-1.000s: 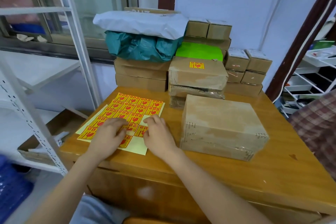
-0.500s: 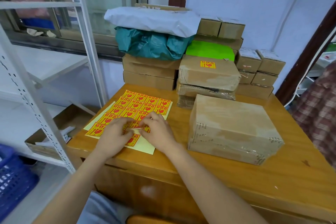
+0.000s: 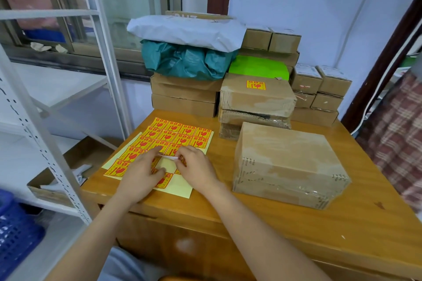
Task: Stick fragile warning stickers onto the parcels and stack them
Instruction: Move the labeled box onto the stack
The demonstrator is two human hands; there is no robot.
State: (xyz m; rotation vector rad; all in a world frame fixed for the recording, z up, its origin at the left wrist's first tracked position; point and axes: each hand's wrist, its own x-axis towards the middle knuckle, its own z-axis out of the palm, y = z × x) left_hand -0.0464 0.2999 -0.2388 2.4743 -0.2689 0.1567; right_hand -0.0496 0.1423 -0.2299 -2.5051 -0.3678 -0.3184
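Observation:
A yellow sheet of red-and-yellow fragile stickers [image 3: 175, 134] lies on the left part of the wooden table [image 3: 296, 223]. My left hand [image 3: 139, 175] presses flat on the sheet. My right hand [image 3: 196, 170] pinches a sticker [image 3: 167, 157] that is half peeled and lifted off the backing. A tape-wrapped cardboard parcel [image 3: 287, 162] with a bare top sits to the right of my hands. Behind it, a parcel [image 3: 255, 96] bearing a fragile sticker tops a short stack.
Cardboard boxes [image 3: 185, 96], a teal bag [image 3: 185, 61], a white mailer [image 3: 185, 32] and a green sheet [image 3: 258, 68] pile up at the table's back. A white metal shelf [image 3: 45, 134] stands left, a blue crate [image 3: 16, 232] below it. A person in plaid [image 3: 397, 134] is at right.
My right hand has lifted a sticker's edge up from the sheet, leaving bare backing beneath; my left hand stays on the sheet. The camera has shifted slightly.

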